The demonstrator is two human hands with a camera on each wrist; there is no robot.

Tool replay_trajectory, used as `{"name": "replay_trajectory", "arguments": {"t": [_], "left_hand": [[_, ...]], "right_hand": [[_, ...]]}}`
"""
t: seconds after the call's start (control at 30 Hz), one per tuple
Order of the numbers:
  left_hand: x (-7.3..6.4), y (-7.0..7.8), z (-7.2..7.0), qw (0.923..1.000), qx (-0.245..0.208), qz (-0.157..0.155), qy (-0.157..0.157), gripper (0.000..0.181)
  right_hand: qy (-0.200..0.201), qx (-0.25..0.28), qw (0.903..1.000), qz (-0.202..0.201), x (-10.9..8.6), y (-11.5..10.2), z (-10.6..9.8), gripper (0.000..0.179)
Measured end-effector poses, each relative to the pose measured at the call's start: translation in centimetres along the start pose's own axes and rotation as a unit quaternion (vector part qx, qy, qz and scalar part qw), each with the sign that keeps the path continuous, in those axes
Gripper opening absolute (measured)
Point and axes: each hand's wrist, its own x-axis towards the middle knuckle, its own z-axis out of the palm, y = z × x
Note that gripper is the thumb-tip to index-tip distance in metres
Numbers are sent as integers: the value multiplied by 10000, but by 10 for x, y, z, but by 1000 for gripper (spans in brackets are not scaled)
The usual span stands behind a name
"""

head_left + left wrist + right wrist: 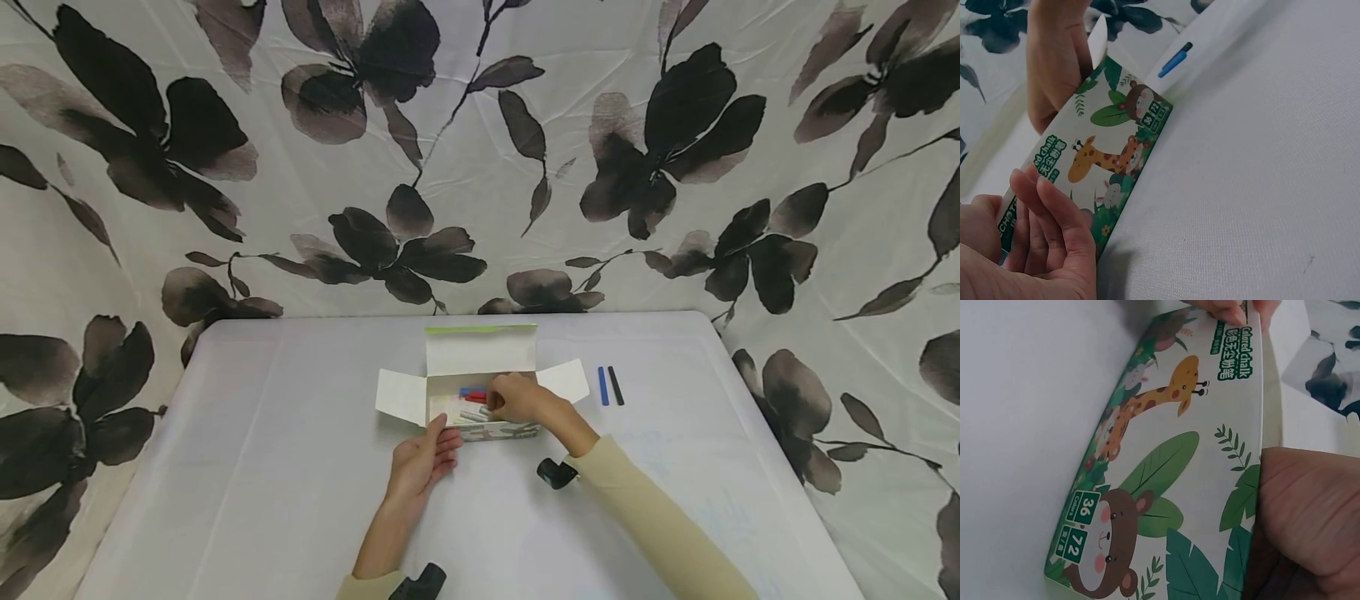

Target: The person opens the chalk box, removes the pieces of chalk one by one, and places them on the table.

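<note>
A cardboard coloured-chalk box (498, 432) printed with animals stands on the table, its lid and side flaps folded out. Inside lie a red marker (476, 397), a blue piece (472, 391) and some pale, slim sticks (474, 416). My left hand (424, 463) grips the front wall near its left corner, thumb at the rim; in the left wrist view its fingers (1063, 234) lie along the printed side. My right hand (517, 398) reaches down into the box from the right. The front wall hides its fingertips in both wrist views, and whatever they touch is unclear.
Right of the box, a blue marker (603, 386) and a black marker (616, 386) lie side by side on the white table (285, 467). The box's side flaps (401, 397) stick out left and right. A floral cloth (525, 167) hangs behind the table.
</note>
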Motion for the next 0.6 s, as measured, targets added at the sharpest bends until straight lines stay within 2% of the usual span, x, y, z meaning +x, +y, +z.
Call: {"name": "replay_trajectory", "arguments": {"t": [0.2,0.6], "left_hand": [[0,-3,-1,10000,-13,23,2,54],[0,-9,-7,9999,-60,83,-90,51]], "right_hand": [[98,91,9994,314,3,-1,7,8],[141,81,9998,67,0,-3,12,9]]}}
